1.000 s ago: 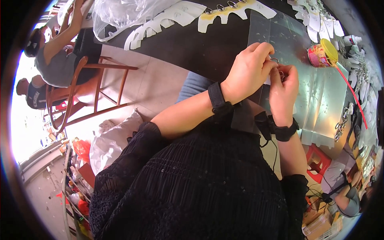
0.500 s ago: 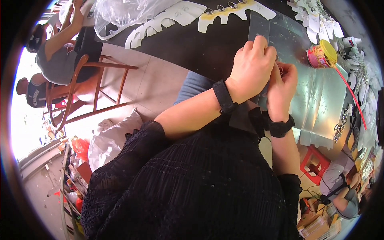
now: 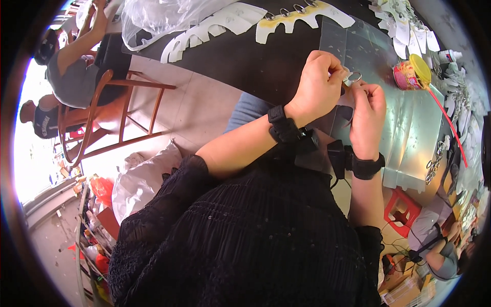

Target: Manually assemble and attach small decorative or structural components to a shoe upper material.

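Note:
A small metal ring (image 3: 354, 77) with a whitish bit beside it shows between my fingertips above the clear plastic sheet. My left hand (image 3: 316, 86) pinches at the ring's left side, fingers closed. At its lower right edge, the bent fingers of my right hand (image 3: 368, 120) are closed on it; my fingers hide the exact grip. A scalloped white card strip (image 3: 302, 19) with yellowish stains and several metal rings lies on the dark table beyond. Next to it is a plain white strip (image 3: 217, 24).
A tub with a yellow lid (image 3: 420, 68) and a long red stick stands at the right on the sheet (image 3: 404, 133). Plastic bags (image 3: 163, 20) lie at the far left of the table. A red stool (image 3: 402, 212) and a wooden chair (image 3: 123, 112) flank me; other people sit nearby.
My left hand has turned and dropped slightly, uncovering the ring. The right hand has shifted a little right and nearer to me. The strips have barely moved in view.

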A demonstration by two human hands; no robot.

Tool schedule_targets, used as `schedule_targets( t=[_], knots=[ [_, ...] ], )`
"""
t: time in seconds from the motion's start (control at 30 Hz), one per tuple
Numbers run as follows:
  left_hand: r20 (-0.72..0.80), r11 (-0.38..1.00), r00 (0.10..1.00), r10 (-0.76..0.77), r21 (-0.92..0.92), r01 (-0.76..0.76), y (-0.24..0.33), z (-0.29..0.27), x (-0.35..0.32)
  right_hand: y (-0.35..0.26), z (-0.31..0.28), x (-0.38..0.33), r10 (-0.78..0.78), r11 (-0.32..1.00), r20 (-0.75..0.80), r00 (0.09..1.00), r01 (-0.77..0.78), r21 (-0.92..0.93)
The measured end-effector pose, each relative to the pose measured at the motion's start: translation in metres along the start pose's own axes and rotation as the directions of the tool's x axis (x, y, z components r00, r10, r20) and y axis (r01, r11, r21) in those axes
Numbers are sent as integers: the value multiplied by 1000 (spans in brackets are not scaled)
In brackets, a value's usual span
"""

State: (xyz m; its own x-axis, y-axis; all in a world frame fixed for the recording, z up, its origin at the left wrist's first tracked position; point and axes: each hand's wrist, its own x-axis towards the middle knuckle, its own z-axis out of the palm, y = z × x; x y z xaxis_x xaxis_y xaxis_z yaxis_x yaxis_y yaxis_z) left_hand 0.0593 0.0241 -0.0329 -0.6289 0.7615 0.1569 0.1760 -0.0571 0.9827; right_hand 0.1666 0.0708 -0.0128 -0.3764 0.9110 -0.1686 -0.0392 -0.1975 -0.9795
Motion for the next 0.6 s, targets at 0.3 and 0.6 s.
schedule_targets(
  t=[0.3, 0.6],
  knots=[
    [37, 976, 979, 199, 86, -201, 2, -2, -4, -2, -1, 5, -100, 994, 44, 994, 102, -31],
    [109, 936, 952, 287, 179, -302, 12, -2, 1, 1, 3, 3, -162, 983, -24, 986, 159, -95]
  ],
)
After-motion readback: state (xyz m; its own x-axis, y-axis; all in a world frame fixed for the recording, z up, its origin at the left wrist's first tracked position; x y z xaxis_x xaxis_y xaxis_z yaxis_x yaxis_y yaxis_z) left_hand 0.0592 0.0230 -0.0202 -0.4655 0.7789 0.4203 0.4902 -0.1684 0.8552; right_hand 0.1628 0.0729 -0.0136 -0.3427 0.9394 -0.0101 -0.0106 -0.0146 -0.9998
